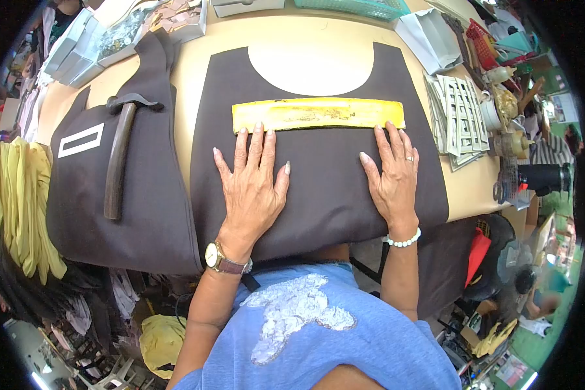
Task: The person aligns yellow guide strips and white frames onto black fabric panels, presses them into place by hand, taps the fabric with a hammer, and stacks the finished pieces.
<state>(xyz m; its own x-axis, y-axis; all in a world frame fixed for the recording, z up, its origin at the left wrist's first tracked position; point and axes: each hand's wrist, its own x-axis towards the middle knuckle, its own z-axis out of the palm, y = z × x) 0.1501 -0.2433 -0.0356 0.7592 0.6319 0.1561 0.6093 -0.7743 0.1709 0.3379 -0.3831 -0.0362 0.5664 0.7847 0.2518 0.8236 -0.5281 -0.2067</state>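
Note:
A dark cut fabric panel (318, 195) with a scooped neckline lies spread on the table in front of me. Across its chest rests a long yellow strip (318, 113), glossy, with worn dark smudges; what it is made of I cannot tell. My left hand (252, 179) lies flat on the fabric, fingers spread, its fingertips at the strip's lower edge near the left end. Likewise flat and spread, my right hand (393, 170) has its fingertips at the strip's lower right end. Neither hand grasps anything.
To the left, a dark hammer (125, 149) and a white rectangular frame (81, 140) lie on more dark fabric pieces (149, 221). Patterned cut-out templates (461, 117) are stacked at right. White boxes (429, 39) and a teal basket (354, 8) line the far edge. Yellow cloths (19, 201) hang at left.

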